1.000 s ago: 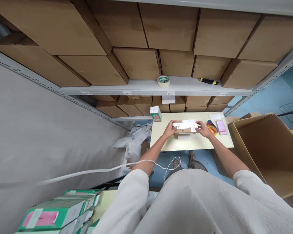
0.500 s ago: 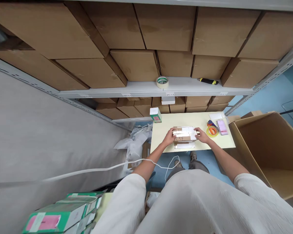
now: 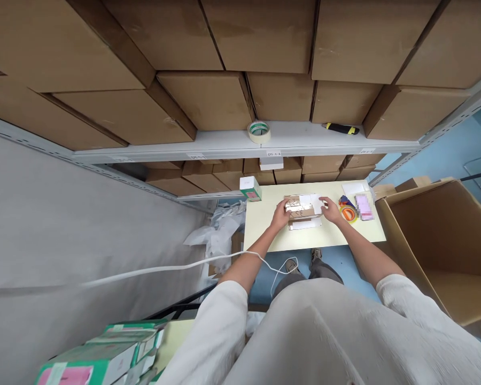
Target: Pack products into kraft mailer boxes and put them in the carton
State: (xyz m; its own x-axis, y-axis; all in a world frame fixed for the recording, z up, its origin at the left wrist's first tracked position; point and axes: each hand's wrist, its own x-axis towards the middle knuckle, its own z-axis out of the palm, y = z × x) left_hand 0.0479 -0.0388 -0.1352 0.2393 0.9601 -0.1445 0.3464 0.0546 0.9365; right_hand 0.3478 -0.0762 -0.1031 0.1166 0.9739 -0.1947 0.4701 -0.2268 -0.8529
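Observation:
A small cardboard box [image 3: 303, 207] with brown and white faces lies on the pale yellow table [image 3: 260, 235], a white flap along its near side. My left hand [image 3: 281, 214] grips its left end, fingers bent round the edge. At the opposite end my right hand [image 3: 330, 209] is closed on the white edge of the box. Just right of that hand lie a roll of tape [image 3: 348, 214] with an orange core and a dark blue object [image 3: 346, 201]. What the box contains is hidden.
A green and white box [image 3: 250, 189] stands at the table's back left corner. Shelves beyond carry cardboard cartons, a masking tape roll [image 3: 258, 131] and a utility knife [image 3: 340, 128]. On the right is a large open carton [image 3: 436, 235]. A white cable [image 3: 208, 260] crosses my left forearm.
Both hands and the small box have shifted slightly away from me, toward the back of the table. The camera view has tilted a little; the grip stays the same.

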